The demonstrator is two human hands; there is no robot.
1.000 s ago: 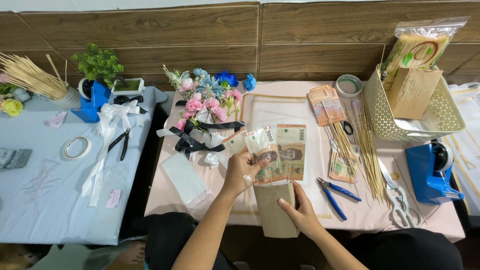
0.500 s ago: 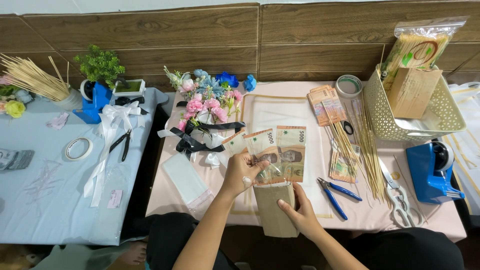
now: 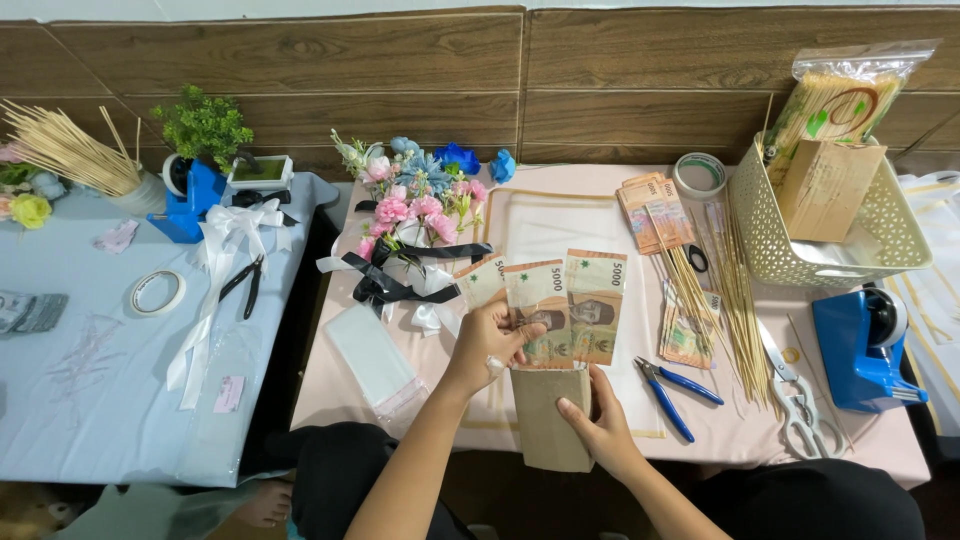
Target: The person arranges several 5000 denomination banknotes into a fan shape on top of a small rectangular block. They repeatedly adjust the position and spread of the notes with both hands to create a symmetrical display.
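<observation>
At the pink table's front edge, below wood panelling, the left hand pinches fanned banknotes while the right hand grips a brown envelope; bare cloth lies mid-table.

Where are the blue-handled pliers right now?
In the head view, the blue-handled pliers lie on the pink table, right of the right hand, beside the scissors.

Bright, even overhead light, soft shadows, sharp focus, slight wide-angle bending at the edges.
</observation>
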